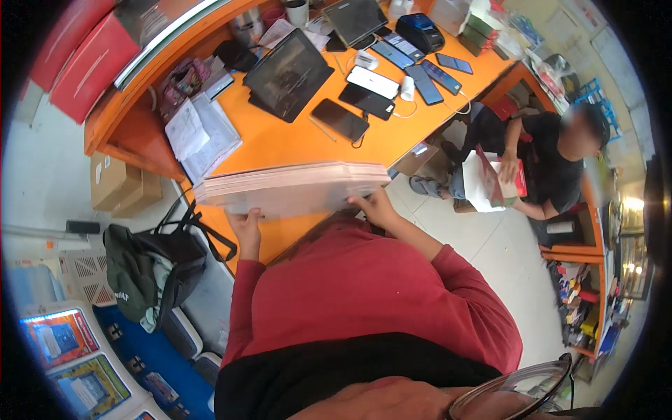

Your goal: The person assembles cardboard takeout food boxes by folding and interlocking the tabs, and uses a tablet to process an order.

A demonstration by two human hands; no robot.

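Observation:
A wide stack of thin, pale pinkish flat pieces [294, 185] stands on edge over the near side of the orange desk. Whether they are folders, sheets or flat boxes I cannot tell. My left hand [246, 227] grips its lower near edge toward the left, thumb up against the face. At the right end, my right hand [374, 208] pinches the lower corner, its fingers partly hidden by the stack. Just behind the stack's left end lie papers in clear sleeves [203, 133]. A dark phone [339, 119] rests on the desk beyond it.
The orange desk [259, 150] also bears a tablet on a stand [288, 73], several phones [423, 82] with cables and a card terminal [418, 33]. A seated person [553, 161] holds papers at the right. A black bag [178, 255] and cardboard boxes [115, 183] are at the left.

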